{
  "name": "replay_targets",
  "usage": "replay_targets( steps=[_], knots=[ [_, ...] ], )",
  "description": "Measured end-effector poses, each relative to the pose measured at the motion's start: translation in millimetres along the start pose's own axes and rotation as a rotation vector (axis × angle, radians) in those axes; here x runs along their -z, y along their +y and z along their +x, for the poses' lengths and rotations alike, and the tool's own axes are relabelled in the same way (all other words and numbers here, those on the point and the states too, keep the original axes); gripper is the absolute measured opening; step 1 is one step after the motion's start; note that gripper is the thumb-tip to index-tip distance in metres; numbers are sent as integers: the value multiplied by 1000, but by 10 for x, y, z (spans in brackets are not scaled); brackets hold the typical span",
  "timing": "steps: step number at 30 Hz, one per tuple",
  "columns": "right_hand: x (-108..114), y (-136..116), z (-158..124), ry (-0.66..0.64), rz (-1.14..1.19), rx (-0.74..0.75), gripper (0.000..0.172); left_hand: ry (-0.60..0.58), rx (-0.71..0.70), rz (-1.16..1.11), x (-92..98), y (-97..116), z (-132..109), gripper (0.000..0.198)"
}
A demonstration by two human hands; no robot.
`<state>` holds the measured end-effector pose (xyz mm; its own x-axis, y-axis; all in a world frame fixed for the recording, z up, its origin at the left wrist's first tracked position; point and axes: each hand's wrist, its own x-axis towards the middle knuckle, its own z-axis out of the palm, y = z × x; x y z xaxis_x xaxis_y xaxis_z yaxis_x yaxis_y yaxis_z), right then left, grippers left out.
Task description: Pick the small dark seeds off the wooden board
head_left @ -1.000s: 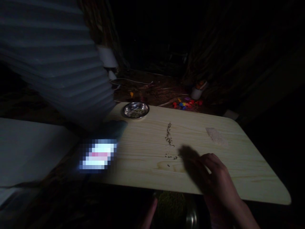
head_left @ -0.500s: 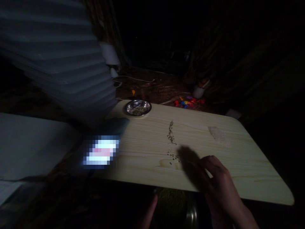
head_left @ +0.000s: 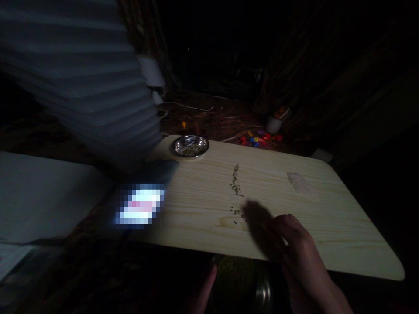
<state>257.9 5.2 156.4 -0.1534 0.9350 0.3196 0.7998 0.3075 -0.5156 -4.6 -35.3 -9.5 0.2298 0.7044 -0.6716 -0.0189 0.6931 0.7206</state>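
In the dim light, my right hand point(head_left: 301, 255) is over the near part of the wooden table point(head_left: 196, 218), thumb and fingers pinched together; whether anything sits between them is too dark to see. Its shadow falls beside a few small dark grains point(head_left: 235, 211), and a longer row of the same grains point(head_left: 235, 181) runs behind them. Below the front edge is a metal bowl point(head_left: 264, 294) of greenish grains point(head_left: 235, 277). The thumb of my left hand point(head_left: 207, 285) lies along the bowl's left side; its other fingers are hidden in the dark.
A shiny steel bowl point(head_left: 191, 146) with some grains stands at the table's far left. A patch of pale grains point(head_left: 301, 184) lies to the right. A blurred-out lit screen point(head_left: 140, 206) is at the left edge, and colourful pieces point(head_left: 262, 139) lie on the floor beyond.
My right hand has shifted only slightly, its fingertips drawn a little closer together. The view has moved a touch; the bowls and my left hand look the same.
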Motion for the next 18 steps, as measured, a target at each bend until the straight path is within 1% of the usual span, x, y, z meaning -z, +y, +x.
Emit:
replay_targets(
  steps=[3, 6, 9, 11, 15, 18],
  knots=[
    [24, 3, -9, 18, 1, 10, 21, 1, 17, -4, -11, 6, -9, 59],
    [41, 0, -32, 39, -4, 8, 19, 17, 17, 8, -39, 79, -41, 56],
    [20, -11, -66, 8, 9, -7, 18, 110, -27, 22, -68, 150, -63, 47],
    [-7, -21, -83, -10, 25, -15, 17, 136, -33, 30, -74, 146, -54, 44],
    [-55, -39, -70, 1, 15, -35, 15, 36, 9, 62, -43, 47, -4, 55],
    [-66, -43, -42, -20, 20, -34, 16, 21, 26, 49, -23, 27, 1, 56]
  ],
)
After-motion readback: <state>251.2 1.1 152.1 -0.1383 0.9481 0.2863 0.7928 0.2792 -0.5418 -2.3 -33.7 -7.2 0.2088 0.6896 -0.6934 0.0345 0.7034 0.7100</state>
